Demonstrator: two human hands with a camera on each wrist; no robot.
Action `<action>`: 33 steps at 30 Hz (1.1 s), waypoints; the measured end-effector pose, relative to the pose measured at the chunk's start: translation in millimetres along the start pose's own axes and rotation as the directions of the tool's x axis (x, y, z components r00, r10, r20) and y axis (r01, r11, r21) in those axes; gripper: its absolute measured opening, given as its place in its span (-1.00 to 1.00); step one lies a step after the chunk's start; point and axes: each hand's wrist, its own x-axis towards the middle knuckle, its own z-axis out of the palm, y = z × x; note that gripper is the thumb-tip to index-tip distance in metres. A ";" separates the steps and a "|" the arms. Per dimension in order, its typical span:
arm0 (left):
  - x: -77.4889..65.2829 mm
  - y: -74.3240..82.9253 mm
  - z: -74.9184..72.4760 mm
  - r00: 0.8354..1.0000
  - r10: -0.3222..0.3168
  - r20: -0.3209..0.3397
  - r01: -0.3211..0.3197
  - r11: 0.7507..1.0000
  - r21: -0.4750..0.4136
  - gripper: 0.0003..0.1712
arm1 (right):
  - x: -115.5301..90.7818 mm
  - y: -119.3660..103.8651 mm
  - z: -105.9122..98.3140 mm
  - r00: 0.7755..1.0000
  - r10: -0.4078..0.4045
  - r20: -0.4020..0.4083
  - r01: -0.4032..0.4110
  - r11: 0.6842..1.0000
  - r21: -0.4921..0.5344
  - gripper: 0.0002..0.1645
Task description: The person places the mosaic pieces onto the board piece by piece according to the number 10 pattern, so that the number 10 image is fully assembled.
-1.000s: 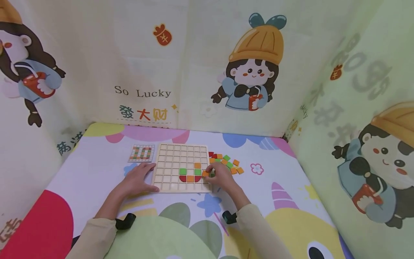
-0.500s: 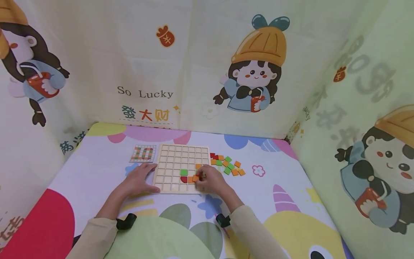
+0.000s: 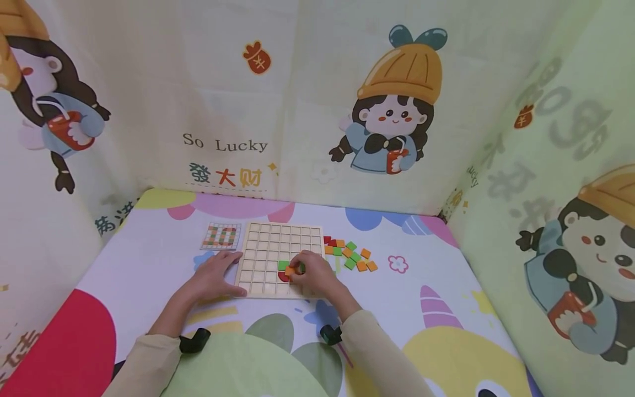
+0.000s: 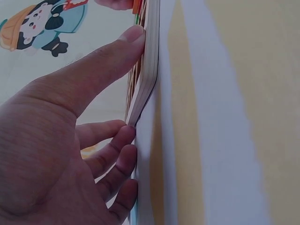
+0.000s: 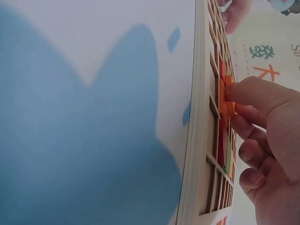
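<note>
A wooden grid board (image 3: 260, 245) lies on the printed cloth. My left hand (image 3: 218, 274) rests against its left side, fingertips on the edge and thumb at the near corner. Between thumb and fingers, my right hand (image 3: 315, 274) pinches an orange square tile (image 5: 230, 96) low over the board. Under that tile, the right wrist view shows another orange tile (image 5: 223, 105) set in the grid, with a red rounded tile (image 5: 221, 145) beside it. A green tile (image 3: 283, 266) and a second red rounded tile (image 3: 283, 277) sit in the board; my right hand hides cells behind it.
A small card (image 3: 220, 236) with a coloured grid pattern lies left of the board's far part. Loose green, orange and red tiles (image 3: 355, 257) are scattered right of the board. A printed fabric wall (image 3: 297, 110) stands behind the table.
My right hand has carried the orange tile leftward from the board's right edge to over the cells near the green tile. My left hand stays at the board's left edge.
</note>
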 end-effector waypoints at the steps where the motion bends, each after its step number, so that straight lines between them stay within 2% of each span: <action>1: 0.0 -0.4 0.2 1.000 0.000 0.000 0.000 1.000 0.001 0.19 | 1.4 -0.6 0.2 1.000 -0.005 -0.004 0.005 1.000 -0.006 -0.76; 7: 0.5 -1.1 1.1 1.000 0.007 -0.006 -0.007 1.000 -0.001 0.18 | 9.7 -2.6 0.6 0.999 -0.041 -0.028 0.040 0.999 -0.038 -0.75; 17: -0.8 0.1 1.5 1.000 0.009 -0.019 -0.009 1.000 -0.001 0.16 | 24.7 -3.0 1.5 0.999 -0.009 -0.050 0.009 1.000 0.009 -0.72; 27: -0.9 -0.7 2.0 1.000 0.001 -0.019 -0.001 1.000 0.000 0.18 | 38.8 -7.9 1.2 0.998 0.046 -0.030 -0.045 0.997 0.056 -0.76; 33: -1.0 -0.6 2.2 1.000 -0.001 -0.020 0.001 1.000 0.002 0.18 | 45.4 -12.3 4.1 0.987 0.157 -0.011 -0.155 0.979 0.135 -0.86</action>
